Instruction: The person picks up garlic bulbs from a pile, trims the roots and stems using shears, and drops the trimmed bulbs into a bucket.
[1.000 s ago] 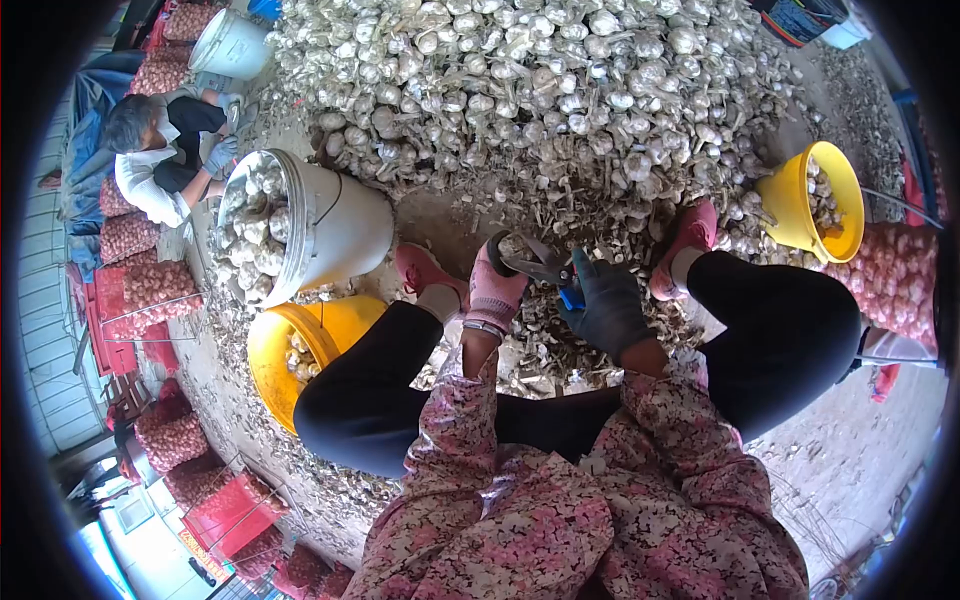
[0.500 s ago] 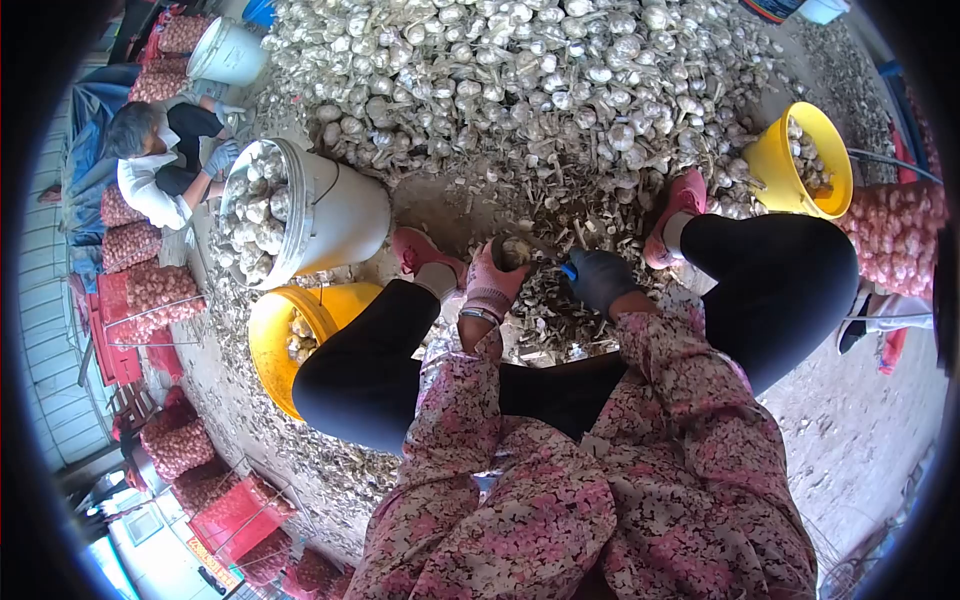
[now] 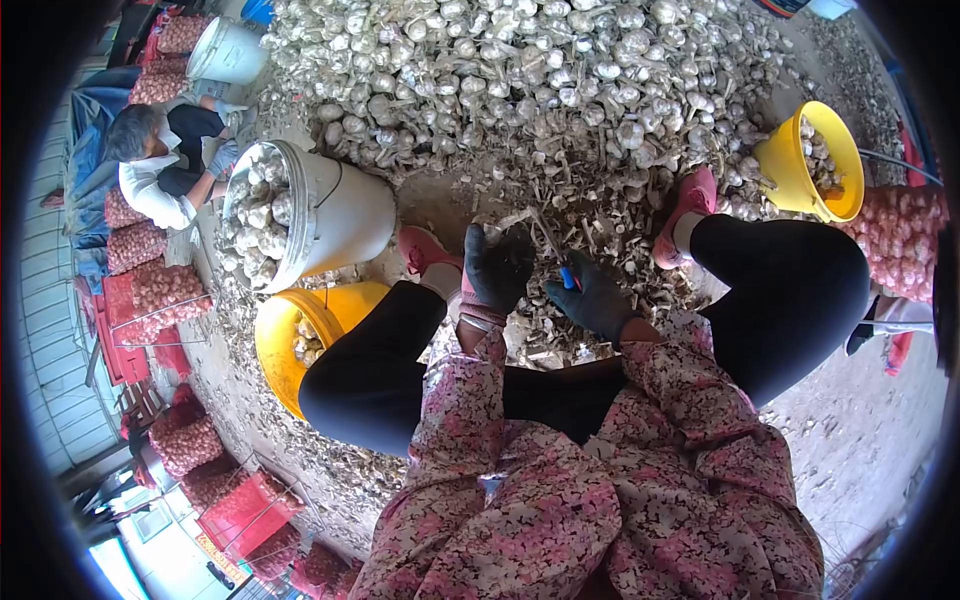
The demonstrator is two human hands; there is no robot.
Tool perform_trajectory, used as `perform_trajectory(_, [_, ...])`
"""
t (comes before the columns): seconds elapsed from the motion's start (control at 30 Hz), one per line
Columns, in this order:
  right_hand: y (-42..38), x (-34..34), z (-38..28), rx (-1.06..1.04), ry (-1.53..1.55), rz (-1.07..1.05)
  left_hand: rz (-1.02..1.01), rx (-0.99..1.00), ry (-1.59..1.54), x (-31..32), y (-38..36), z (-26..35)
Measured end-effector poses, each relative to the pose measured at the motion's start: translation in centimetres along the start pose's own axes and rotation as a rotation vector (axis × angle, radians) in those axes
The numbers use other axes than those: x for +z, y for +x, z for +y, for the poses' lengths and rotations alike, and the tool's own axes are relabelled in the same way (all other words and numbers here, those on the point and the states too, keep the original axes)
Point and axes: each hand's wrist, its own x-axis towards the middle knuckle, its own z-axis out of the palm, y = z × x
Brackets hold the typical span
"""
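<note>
Two gloved hands over garlic pile (image 3: 520, 80): your left hand (image 3: 497, 268) spread, palm up, holding nothing visible; your right hand (image 3: 592, 297) clenched on blue-handled shears (image 3: 566, 277), between your knees

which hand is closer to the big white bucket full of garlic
Left. The left hand sits just right of the white bucket, past the pink shoe. The right hand, holding a blue-handled tool, lies farther right.
</note>
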Motion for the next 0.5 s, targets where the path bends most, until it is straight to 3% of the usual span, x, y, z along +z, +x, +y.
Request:
perform_trajectory(0.07, [0.0, -0.4, 0.0, -0.012, 0.023, -0.006, 0.115, 0.037, -0.152, -0.1, 0.4, -0.3])
perform_trajectory(0.13, [-0.3, -0.4, -0.2, 0.004, 0.005, -0.024, -0.144, -0.038, -0.281, -1.1, 0.8, 0.0])
perform_trajectory(0.17, [-0.4, -0.4, -0.3, 0.019, -0.011, -0.039, 0.124, 0.063, -0.2, 0.3, 0.5, -0.4])
perform_trajectory(0.2, [-0.5, -0.3, -0.4, 0.021, -0.01, -0.04, 0.126, 0.062, -0.2, 0.7, 0.3, -0.6])
perform_trajectory(0.27, [-0.7, -0.1, -0.5, -0.047, -0.038, -0.079, 0.091, -0.007, -0.079, 1.5, -0.1, -0.8])
perform_trajectory(0.3, [-0.7, 0.0, -0.5, -0.045, -0.034, -0.077, -0.167, -0.02, 0.081, 2.4, -0.1, -0.7])
perform_trajectory(0.33, [-0.6, 0.1, -0.6, -0.041, -0.008, -0.075, -0.168, -0.023, 0.084, 2.0, -0.1, -1.1])
perform_trajectory(0.43, [-0.5, -0.2, -0.3, -0.028, 0.03, -0.054, 0.182, -0.039, 0.084, 1.7, -0.6, -2.0])
perform_trajectory(0.5, [-0.5, -0.4, 0.0, -0.026, 0.034, -0.037, 0.062, -0.056, 0.094, 1.1, -0.5, -1.5])
